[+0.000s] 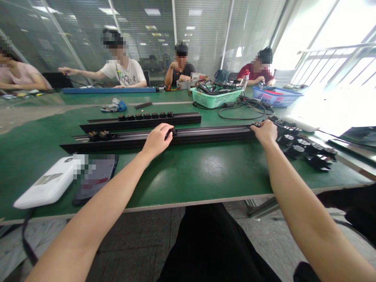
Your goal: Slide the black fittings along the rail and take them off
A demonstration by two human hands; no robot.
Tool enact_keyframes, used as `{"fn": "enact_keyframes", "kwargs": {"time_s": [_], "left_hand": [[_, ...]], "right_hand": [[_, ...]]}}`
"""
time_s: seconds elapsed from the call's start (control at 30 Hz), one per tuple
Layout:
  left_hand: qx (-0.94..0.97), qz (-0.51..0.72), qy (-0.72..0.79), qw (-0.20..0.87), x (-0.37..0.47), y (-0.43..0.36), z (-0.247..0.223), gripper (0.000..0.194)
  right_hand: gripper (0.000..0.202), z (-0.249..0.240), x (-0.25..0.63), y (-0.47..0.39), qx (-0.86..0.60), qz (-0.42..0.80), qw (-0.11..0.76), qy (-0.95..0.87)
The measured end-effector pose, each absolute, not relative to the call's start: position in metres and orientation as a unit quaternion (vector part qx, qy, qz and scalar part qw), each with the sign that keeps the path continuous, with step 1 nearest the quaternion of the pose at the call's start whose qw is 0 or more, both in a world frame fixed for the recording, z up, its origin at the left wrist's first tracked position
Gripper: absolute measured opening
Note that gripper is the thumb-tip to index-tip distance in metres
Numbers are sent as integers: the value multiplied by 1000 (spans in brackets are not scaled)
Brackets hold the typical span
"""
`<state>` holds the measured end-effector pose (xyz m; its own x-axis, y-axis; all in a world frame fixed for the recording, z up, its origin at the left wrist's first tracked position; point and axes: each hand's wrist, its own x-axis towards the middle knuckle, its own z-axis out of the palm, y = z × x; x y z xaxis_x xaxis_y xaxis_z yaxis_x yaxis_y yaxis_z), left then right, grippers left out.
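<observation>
A long black rail (211,132) lies across the green table in front of me. My left hand (158,140) is closed around a small black module (170,132) seated partway along it. At the rail's right end my right hand (266,132) pinches another small black part (256,124), mostly covered by the fingers. Two black modules with brassy tops (100,135) sit near the left end of the same rail. Behind it lies a second black rail (141,122) bearing a row of several black modules (147,116). Loose black modules (305,145) are heaped right of my right hand.
A white power bank (44,182) and a dark phone (98,176) lie front left. Farther back are gloves (114,105), a green basket (216,98) of cables, a loose black cable (243,115) and a blue basket (276,98). Several people sit across the table.
</observation>
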<state>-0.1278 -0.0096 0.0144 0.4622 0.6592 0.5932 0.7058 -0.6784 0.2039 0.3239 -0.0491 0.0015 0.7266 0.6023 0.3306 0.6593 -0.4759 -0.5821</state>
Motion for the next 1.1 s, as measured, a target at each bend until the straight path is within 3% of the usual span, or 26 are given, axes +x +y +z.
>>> {"fn": "enact_keyframes", "kwargs": {"time_s": [1.1], "left_hand": [[-856,-336,-392,41,-128,-8,13,35]], "right_hand": [[31,2,330,-49,-868,-46,352,-347]]}}
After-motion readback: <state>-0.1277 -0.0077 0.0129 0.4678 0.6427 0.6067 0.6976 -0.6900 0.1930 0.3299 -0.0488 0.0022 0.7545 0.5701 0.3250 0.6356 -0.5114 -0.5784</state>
